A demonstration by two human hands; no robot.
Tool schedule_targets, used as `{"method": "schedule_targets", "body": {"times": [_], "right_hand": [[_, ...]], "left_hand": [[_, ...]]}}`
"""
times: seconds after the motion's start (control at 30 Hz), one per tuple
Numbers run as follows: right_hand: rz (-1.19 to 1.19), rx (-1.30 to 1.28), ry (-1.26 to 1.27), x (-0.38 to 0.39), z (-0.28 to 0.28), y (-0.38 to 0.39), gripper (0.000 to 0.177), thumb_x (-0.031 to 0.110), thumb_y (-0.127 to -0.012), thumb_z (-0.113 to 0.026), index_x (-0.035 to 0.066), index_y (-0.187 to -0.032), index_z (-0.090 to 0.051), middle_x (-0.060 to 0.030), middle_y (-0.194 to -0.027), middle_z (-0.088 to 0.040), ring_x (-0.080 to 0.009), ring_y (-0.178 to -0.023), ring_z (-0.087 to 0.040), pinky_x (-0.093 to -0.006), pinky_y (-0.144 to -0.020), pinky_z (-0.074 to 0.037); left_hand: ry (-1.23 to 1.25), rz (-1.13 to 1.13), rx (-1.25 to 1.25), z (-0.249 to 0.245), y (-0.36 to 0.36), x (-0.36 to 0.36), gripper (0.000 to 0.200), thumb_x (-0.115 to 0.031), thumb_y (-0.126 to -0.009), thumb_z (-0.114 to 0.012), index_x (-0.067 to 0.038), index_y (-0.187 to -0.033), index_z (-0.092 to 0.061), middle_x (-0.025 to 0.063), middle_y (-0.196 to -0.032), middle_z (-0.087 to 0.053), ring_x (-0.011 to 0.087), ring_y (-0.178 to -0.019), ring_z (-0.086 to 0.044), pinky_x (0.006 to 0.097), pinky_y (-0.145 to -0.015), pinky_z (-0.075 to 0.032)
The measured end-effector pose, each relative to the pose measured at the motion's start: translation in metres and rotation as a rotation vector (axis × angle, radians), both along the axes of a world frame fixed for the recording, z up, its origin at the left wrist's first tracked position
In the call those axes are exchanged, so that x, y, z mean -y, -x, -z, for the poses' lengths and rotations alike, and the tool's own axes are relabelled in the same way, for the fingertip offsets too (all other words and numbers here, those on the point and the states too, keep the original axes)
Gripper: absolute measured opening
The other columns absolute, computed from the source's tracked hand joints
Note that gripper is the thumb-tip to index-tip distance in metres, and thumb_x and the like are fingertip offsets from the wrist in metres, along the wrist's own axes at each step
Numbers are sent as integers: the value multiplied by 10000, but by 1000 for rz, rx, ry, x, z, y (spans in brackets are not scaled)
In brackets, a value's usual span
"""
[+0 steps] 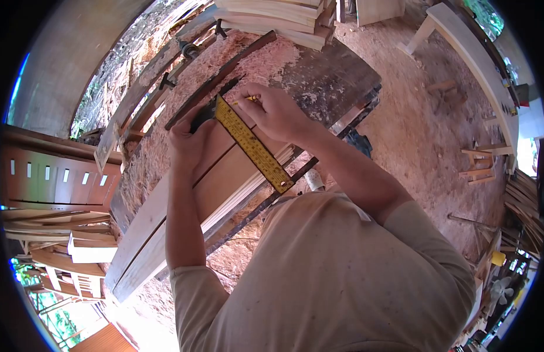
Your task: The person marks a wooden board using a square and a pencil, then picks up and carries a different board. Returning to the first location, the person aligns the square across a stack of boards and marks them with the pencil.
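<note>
A try square with a yellow marked blade (pixel 254 144) lies slantwise across wooden boards (pixel 225 179) on the workbench (pixel 324 82). My left hand (pixel 188 141) is closed around the dark stock at the blade's upper end, against the boards' far side. In my right hand (pixel 275 111), a small yellow pencil (pixel 252 98) is pinched between the fingers, close beside the blade's top end. Narrow dark gaps run lengthwise between the boards, and several thin edges show stacked along the side nearest my body.
Pinkish wood shavings (pixel 275 58) cover part of the bench. A long dark bar (pixel 225 76) and clamps (pixel 190 50) lie along its far side. Stacked planks (pixel 278 14) stand at the back. On the right are a long pale bench (pixel 474 50) and a small wooden stool (pixel 478 164).
</note>
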State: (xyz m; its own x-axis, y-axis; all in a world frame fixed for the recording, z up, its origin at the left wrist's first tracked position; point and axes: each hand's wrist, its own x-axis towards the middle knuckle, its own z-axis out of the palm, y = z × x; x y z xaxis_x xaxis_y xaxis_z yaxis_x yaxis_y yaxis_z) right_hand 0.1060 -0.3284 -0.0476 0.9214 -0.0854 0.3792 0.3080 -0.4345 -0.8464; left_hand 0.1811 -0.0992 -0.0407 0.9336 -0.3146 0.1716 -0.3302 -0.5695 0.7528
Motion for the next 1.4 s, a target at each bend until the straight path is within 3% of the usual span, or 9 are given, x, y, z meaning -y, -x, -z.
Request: {"method": "schedule_targets", "body": {"times": [0.03,0.13,0.33,0.43,0.63,0.97,1.27,1.33,1.4], "right_hand": [[3,25,15,-1,1,-1,224,229,-998,-621,25,-1088,-649,-188,-861,-697,-332,-737,-680,-401,-664,-513],[14,41,40,-4,2,-3,215,219,-993,-624,25,-1085,-644,-200,-879,-699,-381,-781,-683,-420,-683,-522],[16,84,72,-7,3,-6,214,217,-988,-627,21,-1074,-639,-211,-893,-701,-411,-835,-685,-443,-716,-529],[-57,-40,73,-1,-8,-2,220,218,-985,-631,18,-1074,-642,-217,-896,-700,-412,-854,-688,-449,-723,-530],[-23,33,113,-6,-12,-3,177,192,-953,-631,16,-941,-637,-193,-830,-686,-419,-808,-666,-502,-730,-517],[-179,-4,302,13,-37,36,179,185,-967,-620,12,-1010,-636,-202,-847,-671,-424,-808,-647,-504,-711,-493],[12,70,137,0,-10,-16,210,224,-963,-643,29,-1022,-693,-204,-855,-701,-375,-811,-686,-453,-713,-530],[16,59,148,-2,-5,-22,212,230,-962,-645,33,-1003,-713,-191,-807,-704,-370,-768,-688,-447,-714,-536],[11,113,171,-1,-2,-21,216,233,-963,-643,30,-988,-713,-189,-782,-699,-373,-741,-684,-446,-708,-536]], "left_hand": [[-24,2,-3,0,0,0,439,-175,-835,-802,-83,-1256,-718,54,-1046,-765,100,-941,-684,272,-882,-531],[-4,13,24,10,-6,-5,433,-165,-839,-799,-80,-1255,-718,57,-1034,-767,95,-935,-683,267,-867,-533],[-58,-4,75,18,-10,-7,428,-154,-842,-798,-77,-1255,-719,59,-1031,-767,80,-922,-672,257,-845,-531],[-52,-4,65,12,-6,-5,430,-154,-839,-801,-73,-1254,-719,64,-1030,-765,81,-918,-669,258,-844,-530],[-24,29,104,14,-7,-5,437,-152,-838,-802,-69,-1259,-717,78,-1035,-764,102,-926,-679,268,-849,-532],[-57,-25,26,1,1,0,440,-190,-831,-812,-126,-1259,-732,79,-1032,-767,103,-916,-688,271,-840,-530],[-108,-2,119,5,-2,0,447,-193,-828,-819,-134,-1262,-730,74,-1020,-773,87,-902,-685,274,-839,-532],[2,25,96,12,-4,-3,463,-193,-816,-832,-49,-1242,-721,161,-1074,-754,149,-894,-706,295,-812,-544],[-29,11,84,7,-1,0,461,-195,-817,-832,-43,-1238,-721,163,-1080,-753,149,-898,-708,298,-808,-546]]}}
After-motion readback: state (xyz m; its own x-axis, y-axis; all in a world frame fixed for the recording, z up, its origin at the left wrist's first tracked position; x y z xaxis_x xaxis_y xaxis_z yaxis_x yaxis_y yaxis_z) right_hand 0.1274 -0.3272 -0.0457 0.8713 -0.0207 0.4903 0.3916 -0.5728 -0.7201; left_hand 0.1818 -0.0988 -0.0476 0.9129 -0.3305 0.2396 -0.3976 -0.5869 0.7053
